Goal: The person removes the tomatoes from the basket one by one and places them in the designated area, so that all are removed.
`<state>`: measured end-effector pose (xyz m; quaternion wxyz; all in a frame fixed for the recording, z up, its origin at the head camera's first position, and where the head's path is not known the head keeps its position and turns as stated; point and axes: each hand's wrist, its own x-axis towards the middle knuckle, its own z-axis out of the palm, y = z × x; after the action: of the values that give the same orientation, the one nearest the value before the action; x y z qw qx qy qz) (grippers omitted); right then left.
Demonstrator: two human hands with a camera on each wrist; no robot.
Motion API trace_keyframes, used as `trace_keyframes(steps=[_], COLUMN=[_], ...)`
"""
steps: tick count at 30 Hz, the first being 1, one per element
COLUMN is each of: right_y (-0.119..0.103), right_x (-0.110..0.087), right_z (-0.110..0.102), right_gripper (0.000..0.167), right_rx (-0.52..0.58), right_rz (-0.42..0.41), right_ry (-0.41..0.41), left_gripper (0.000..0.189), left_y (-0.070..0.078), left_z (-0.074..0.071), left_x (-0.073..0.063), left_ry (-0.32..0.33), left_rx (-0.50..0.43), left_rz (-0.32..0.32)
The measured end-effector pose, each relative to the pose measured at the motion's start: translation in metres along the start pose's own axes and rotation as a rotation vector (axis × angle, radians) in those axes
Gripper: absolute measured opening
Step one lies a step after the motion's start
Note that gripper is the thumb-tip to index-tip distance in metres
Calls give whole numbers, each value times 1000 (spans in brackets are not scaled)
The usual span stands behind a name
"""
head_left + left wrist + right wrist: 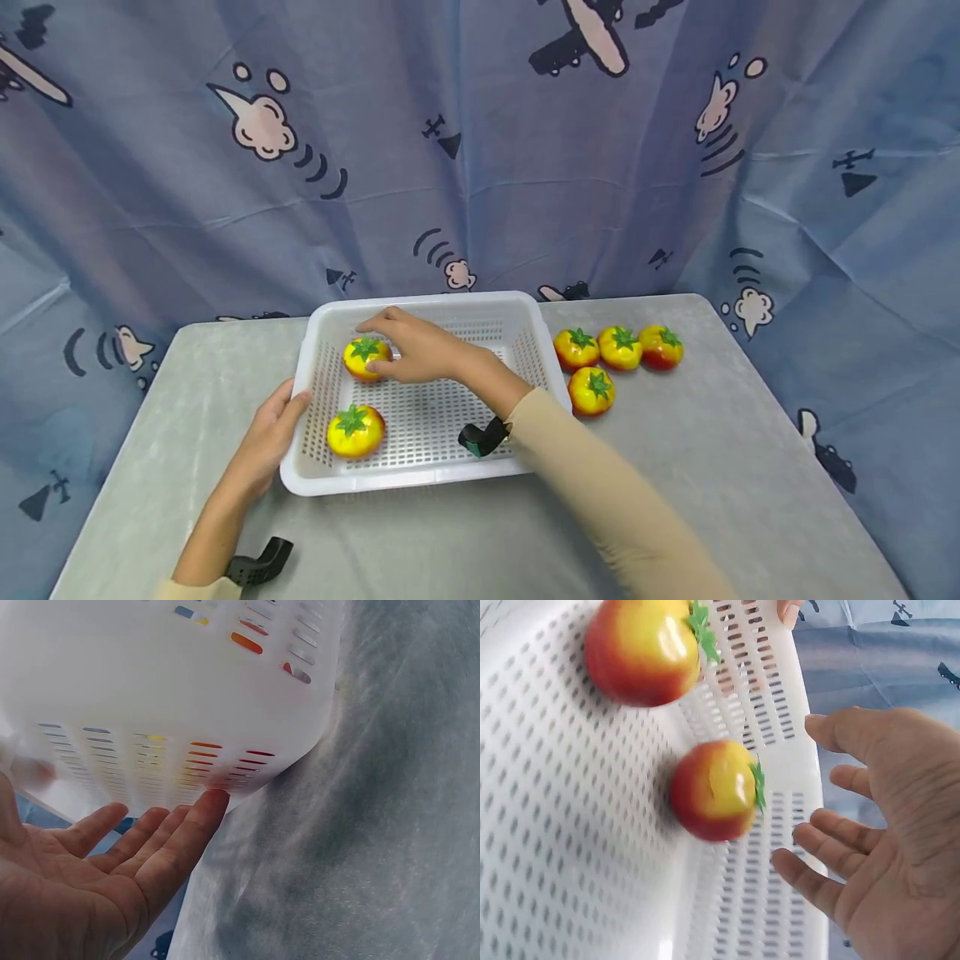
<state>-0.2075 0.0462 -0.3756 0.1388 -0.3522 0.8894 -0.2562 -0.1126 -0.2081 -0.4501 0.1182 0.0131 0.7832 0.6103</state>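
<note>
A white perforated basket (412,479) stands on the table with two yellow-and-red toy tomatoes at its left end. My left hand (273,425) holds the basket's left side, thumb at the rim. Its fingers lie along the outer wall in the left wrist view, where the basket (150,675) fills the top. My right hand (423,348) reaches over the basket to the far tomato (363,367). In the right wrist view its spread fingers stand apart from that tomato (712,791). The near tomato (356,432) rests closer to the front wall.
Several more toy tomatoes sit on the grey table (712,467), just right of the basket, among them a front one (592,392) close to the basket wall. Behind the table hangs a blue curtain (510,150) with airplane prints.
</note>
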Motion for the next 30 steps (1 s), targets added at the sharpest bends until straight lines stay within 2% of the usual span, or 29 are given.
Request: trace_keyframes(steps=[6,16,30], right_y=[2,20,17], right_x=[11,10,25], right_z=[14,31,37], right_gripper=[60,59,64], right_rx=[52,101,28], right_rz=[14,29,37], right_ry=[-6,21,8], left_gripper=[58,56,56], left_y=[-2,-4,-1], left_z=[-1,8,0], left_x=[-1,4,5], left_ry=[-7,-15,15], left_rx=[-29,-37,-27], left_rz=[-8,-3,-1])
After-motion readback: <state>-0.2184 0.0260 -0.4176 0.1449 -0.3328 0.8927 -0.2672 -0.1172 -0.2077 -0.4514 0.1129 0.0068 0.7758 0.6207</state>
